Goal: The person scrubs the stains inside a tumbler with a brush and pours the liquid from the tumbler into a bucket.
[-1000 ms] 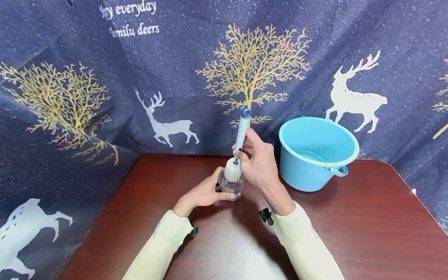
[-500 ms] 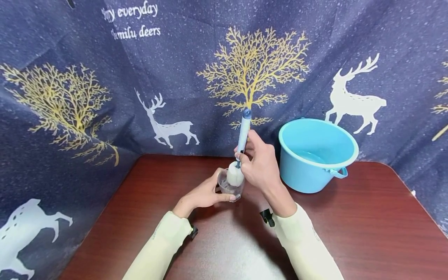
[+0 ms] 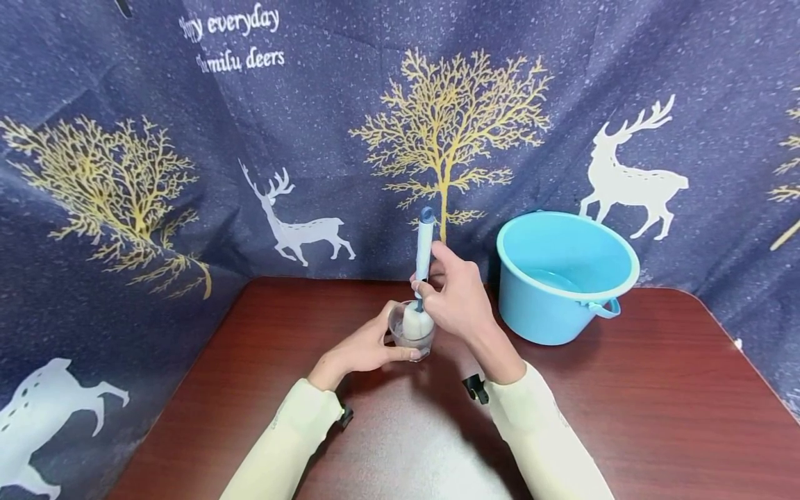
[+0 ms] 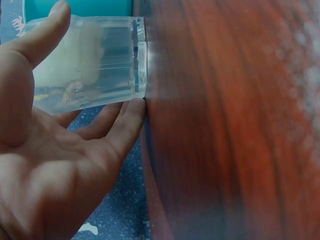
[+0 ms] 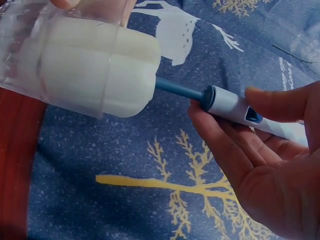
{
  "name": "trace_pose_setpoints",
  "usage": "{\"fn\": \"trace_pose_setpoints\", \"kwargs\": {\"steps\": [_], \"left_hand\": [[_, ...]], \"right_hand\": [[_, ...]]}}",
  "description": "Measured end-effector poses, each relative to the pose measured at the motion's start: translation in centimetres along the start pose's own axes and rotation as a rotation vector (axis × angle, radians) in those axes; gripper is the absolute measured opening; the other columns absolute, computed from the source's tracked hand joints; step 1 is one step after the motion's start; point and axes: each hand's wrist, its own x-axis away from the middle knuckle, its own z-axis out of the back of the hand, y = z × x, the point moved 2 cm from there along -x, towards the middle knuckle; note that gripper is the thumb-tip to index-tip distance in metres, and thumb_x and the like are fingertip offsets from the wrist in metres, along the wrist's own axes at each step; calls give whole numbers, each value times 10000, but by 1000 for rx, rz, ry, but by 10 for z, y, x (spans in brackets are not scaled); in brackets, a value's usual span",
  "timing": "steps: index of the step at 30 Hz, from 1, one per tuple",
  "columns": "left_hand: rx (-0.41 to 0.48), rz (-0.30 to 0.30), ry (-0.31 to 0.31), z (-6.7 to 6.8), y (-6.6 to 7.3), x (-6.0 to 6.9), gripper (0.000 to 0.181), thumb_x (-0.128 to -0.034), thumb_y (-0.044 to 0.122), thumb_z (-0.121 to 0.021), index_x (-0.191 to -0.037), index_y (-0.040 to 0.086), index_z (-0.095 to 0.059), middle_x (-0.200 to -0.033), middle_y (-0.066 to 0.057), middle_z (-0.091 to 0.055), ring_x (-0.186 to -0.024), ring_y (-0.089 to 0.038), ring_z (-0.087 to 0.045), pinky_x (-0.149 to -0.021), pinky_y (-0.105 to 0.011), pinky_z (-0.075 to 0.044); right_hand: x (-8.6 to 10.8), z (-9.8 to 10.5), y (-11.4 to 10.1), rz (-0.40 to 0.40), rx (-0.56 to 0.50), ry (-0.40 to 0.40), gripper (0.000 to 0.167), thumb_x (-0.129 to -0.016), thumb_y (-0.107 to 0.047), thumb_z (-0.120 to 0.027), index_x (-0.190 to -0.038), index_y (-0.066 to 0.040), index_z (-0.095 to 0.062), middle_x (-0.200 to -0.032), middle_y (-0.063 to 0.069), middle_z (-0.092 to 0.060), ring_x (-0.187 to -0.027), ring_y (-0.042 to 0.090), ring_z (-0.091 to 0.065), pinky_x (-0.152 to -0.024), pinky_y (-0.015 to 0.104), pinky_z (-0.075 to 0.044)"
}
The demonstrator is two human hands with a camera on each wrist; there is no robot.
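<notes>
A clear glass (image 3: 412, 340) stands on the table, its faceted base showing in the left wrist view. My left hand (image 3: 370, 342) grips it from the left, thumb on the near side and fingers round the far side. Inside the glass sits the white sponge head of a cup brush (image 5: 100, 65), partly sticking out past the rim. The brush's pale blue handle (image 3: 424, 246) rises nearly upright, with a dark blue cap at its top. Low on that handle, my right hand (image 3: 459, 292) pinches it between thumb and fingers.
A light blue bucket (image 3: 544, 312) with a side handle stands at the right rear of the reddish-brown table (image 3: 625, 410). Behind the table hangs a dark blue cloth (image 3: 400, 118) printed with deer and trees.
The sponge head has gone deeper into the glass. My right hand and the brush handle have moved down and slightly left, and the handle is more upright. The left hand stays put.
</notes>
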Motion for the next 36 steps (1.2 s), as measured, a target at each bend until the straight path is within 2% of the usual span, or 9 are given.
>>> {"fn": "trace_pose_setpoints", "kwargs": {"steps": [7,10,19,29,36], "left_hand": [[-22,-10,8,1,1,1,809,-913,242,-872,-1520,159,-343,-1468,-47,-530,-1340,-180,-543,-1130,-429,-480],[-32,-10,9,0,0,1,802,-912,245,-873,-1513,166,-347,-1471,-44,-524,-1340,-178,-540,-1127,-421,-480],[-36,-4,17,-1,-1,1,801,-910,231,-875,-1514,172,-353,-1459,-39,-541,-1343,-172,-541,-1119,-398,-480],[-49,-18,18,0,1,1,754,-908,246,-877,-1471,163,-383,-1439,-39,-555,-1330,-177,-547,-1118,-413,-479],[-32,-14,6,1,0,1,709,-924,242,-861,-1443,194,-381,-1426,-12,-560,-1307,-145,-566,-1101,-383,-493]], "right_hand": [[-1,-4,4,2,45,-32,207,-952,-47,-729,-1038,-138,-565,-843,70,-760,-769,247,-781,-649,373,-519],[-2,-5,7,-4,61,-38,206,-942,-46,-730,-1028,-143,-571,-853,44,-742,-765,244,-783,-641,371,-525],[-4,-7,13,-7,100,-42,236,-901,-15,-784,-1020,-126,-612,-845,9,-695,-834,138,-778,-746,388,-609],[-5,-10,15,18,168,-50,242,-895,-15,-805,-985,-131,-612,-799,-17,-676,-782,116,-756,-681,365,-561],[-5,-18,15,44,218,-86,240,-884,9,-799,-965,-117,-611,-787,-26,-662,-797,132,-761,-713,349,-579]]}}
